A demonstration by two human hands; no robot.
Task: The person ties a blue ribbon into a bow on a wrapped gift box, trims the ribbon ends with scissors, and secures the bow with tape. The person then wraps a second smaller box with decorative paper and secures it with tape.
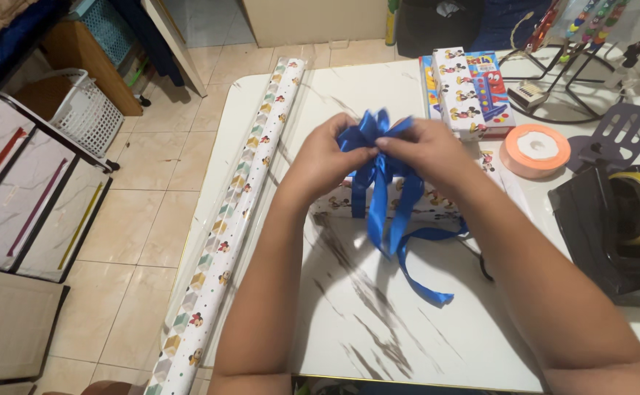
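My left hand [325, 159] and my right hand [428, 148] meet over a blue ribbon bow [375, 132], each pinching it at the knot. The bow sits on top of a gift box wrapped in white cartoon-print paper [437, 206], mostly hidden under my hands. Blue ribbon tails [407, 241] hang down the front of the box and curl onto the white marble-pattern table [349, 322].
A long roll of cartoon-print wrapping paper [239, 205] lies along the table's left edge. Behind the box are two more boxes [470, 91], an orange ribbon spool [535, 148], a black tape dispenser with yellow tape [619, 227] and wire stands. A white basket [86, 110] sits on the floor at left.
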